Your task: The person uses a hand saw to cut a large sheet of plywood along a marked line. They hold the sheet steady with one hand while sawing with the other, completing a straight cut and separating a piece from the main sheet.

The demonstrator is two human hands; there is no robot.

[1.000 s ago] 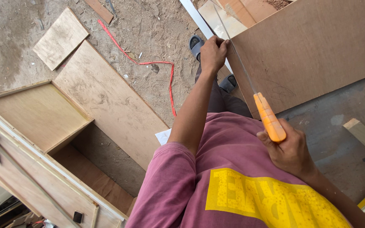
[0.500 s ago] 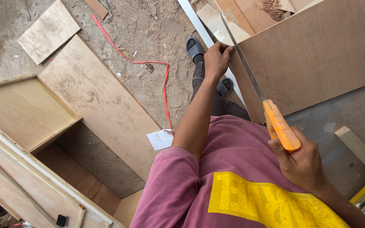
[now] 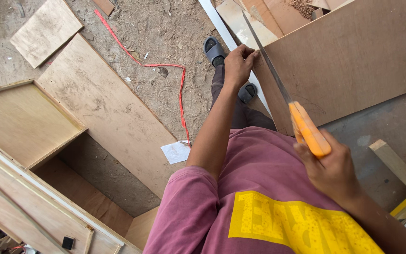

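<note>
Landmark: I took the large plywood sheet (image 3: 353, 66) as reference for every place below.
Right hand: my log showed the right hand (image 3: 332, 171) closed around the orange handle (image 3: 310, 129) of a hand saw, just off the sheet's near lower corner.
Left hand: the left hand (image 3: 238, 63) was curled over the sheet's left edge, fingers wrapped on it, thumb side toward the blade.
Saw blade: the blade (image 3: 266, 61) ran along that same left edge, long axis slanting from the handle up and away toward the far end of the sheet.
Key relation: the blade lay up and away from the right hand; the left hand was the nearer one to its far stretch, touching or almost touching the steel, I could not tell which.
Paper: a small white sheet of paper (image 3: 176, 151) lay on the sandy ground well left of the plywood sheet, roughly square, its markings too small to make out.
Shirt print: a yellow rectangular print (image 3: 297, 226) sat on the maroon shirt, below the sheet's near corner.
Cord: a red cord (image 3: 165, 66) snaked over the ground left of the sheet.
</note>
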